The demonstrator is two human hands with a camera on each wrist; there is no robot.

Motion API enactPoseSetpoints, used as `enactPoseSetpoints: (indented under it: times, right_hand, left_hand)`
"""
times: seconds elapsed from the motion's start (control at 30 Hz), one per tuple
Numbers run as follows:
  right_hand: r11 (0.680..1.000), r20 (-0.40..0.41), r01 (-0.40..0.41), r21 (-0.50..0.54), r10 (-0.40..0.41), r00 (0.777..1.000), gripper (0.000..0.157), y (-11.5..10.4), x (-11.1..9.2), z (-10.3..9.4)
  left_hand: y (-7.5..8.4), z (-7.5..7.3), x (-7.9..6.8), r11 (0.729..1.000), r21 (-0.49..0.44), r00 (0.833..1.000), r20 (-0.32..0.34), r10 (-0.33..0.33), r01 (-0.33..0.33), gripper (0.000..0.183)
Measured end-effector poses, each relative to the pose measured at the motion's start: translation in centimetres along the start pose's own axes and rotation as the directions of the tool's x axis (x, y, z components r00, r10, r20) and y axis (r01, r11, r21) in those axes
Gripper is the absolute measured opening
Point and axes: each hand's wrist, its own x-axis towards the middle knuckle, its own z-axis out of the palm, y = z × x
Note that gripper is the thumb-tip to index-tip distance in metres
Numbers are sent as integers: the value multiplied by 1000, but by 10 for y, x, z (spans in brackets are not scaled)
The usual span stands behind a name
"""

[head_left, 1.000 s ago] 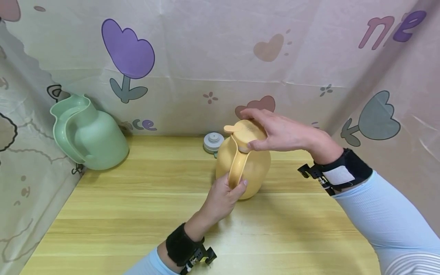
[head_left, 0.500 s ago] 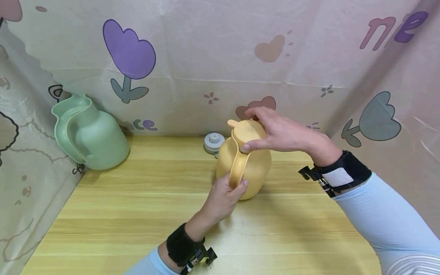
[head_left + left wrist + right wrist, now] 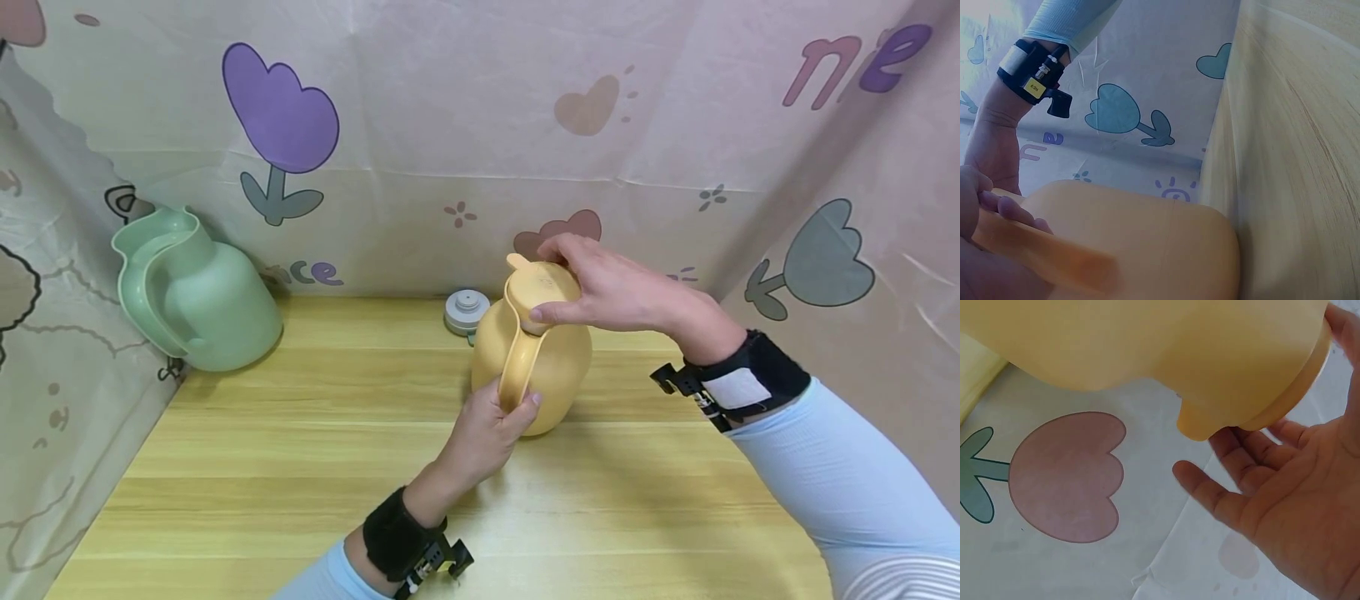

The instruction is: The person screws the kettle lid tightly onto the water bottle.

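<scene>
Plainly, the printed cloth [image 3: 420, 108] takes up most of the head view, rising behind the wooden tabletop [image 3: 300, 492]. The green jug [image 3: 217, 300] stands at the person's far left, near the cloth and well apart from both hands. The yellow jug [image 3: 566, 375] sits near the tabletop's middle, towards the back, and looks upright.

2 hands are on it. The right hand [image 3: 615, 283] grips the lid from the right, thumb on the near side and fingers curled around the far side; in the right wrist view, 1 finger reaches out clear of the rim. The left hand [image 3: 483, 429] is wrapped around the handle [image 3: 519, 367], thumb lying along its right side.

The body looks smooth, rigid and probably plastic, so it should keep its shape under pressure but may slip if held by its rounded flanks. Its weight is hard to judge, since the contents are hidden; the handle seems the surest hold. The lid [image 3: 546, 285] looks light and stiff, best taken by its edge, and its small tab [image 3: 516, 261] offers a thinner hold. The grey round piece [image 3: 467, 311], smaller still, lies just behind the yellow jug's left side.
</scene>
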Motion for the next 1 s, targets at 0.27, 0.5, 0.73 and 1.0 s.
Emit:
enactPoseSetpoints:
  times: [0.27, 0.5, 0.73, 1.0]
  right_hand:
    - [999, -16, -37, -12, 37, 999, 89, 1, 1, 0]
    - [1000, 21, 0, -13, 0, 1000, 79, 0, -4, -7]
    - [1000, 21, 15, -11, -14, 1000, 71, -1, -3, -7]
    - [992, -31, -74, -100, 71, 997, 84, -2, 0, -3]
  left_hand:
    - [1, 0, -1, 1000, 3, 1000, 1, -6, 6, 23]
    - [1, 0, -1, 1000, 13, 1000, -9, -6, 6, 24]
    - [1, -1, -1, 1000, 10, 1000, -5, -8, 8, 23]
    - [1, -1, -1, 1000, 11, 1000, -2, -9, 9, 23]
